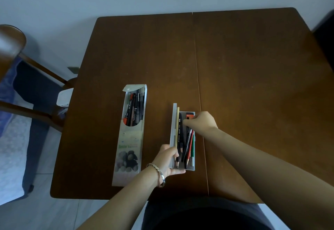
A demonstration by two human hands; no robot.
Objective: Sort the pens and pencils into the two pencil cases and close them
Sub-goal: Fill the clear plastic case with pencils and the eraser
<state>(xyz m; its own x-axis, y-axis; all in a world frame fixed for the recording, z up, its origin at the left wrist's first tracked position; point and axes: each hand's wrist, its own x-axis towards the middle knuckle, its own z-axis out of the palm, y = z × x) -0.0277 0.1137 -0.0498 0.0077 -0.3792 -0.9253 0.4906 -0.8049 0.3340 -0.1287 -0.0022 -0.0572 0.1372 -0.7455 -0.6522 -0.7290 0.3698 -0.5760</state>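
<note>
Brown wooden table [235, 67] carries both cases near its front edge: the long grey flap-top pen case [129, 139] lies open at left, full of pens. Left hand [167, 163] clamps the small grey box pencil case [182, 139] by its near end, probably steadying it, while the right hand [200, 122], fingers curled, appears to pinch something among the pencils [188, 144]; exact hold unclear.

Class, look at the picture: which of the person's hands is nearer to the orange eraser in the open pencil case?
Right. The right hand is at the far end of the case, fingertips beside the orange eraser. The left hand grips the case's near end, away from it.
</note>
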